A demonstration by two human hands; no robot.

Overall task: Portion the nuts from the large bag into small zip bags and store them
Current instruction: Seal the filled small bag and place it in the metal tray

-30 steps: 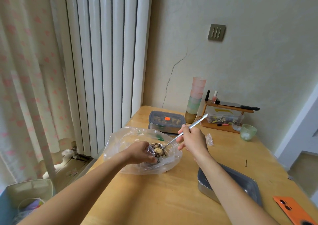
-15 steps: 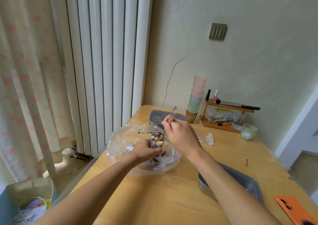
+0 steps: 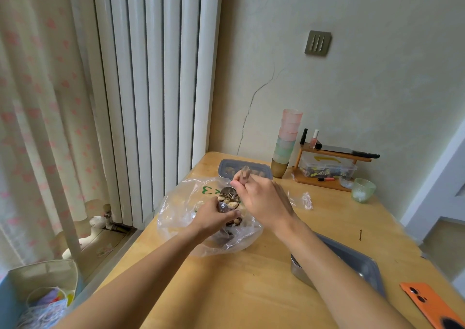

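Because your right forearm passes over the shallow steel tray [image 3: 357, 260] at the lower right of the frame, a careless swing could nudge it, or the orange phone [image 3: 432, 306] lying flat near it on the smooth wooden table [image 3: 239, 291].

At centre frame your left hand [image 3: 214, 216] pinches the small zip bag [image 3: 222, 207] at its mouth. Your right hand [image 3: 261, 200] is curled round the handle of a metal spoon [image 3: 230, 191], whose bowl hangs just above that mouth. It is heaped with nuts [image 3: 229, 200]: pale peanuts in the shell and striped seeds. The mouth looks narrow and limp, so I expect a fast tip would send hard, rounded shells sliding off the slick spoon, past the opening.

Both hands work over the large bag [image 3: 181, 208], thin crinkled clear film with green print. It would catch most strays, though it may slip on the wood.

Beyond stand a lidded grey plastic box [image 3: 241, 165] and a tall stack of frosted pastel cups [image 3: 289, 132].
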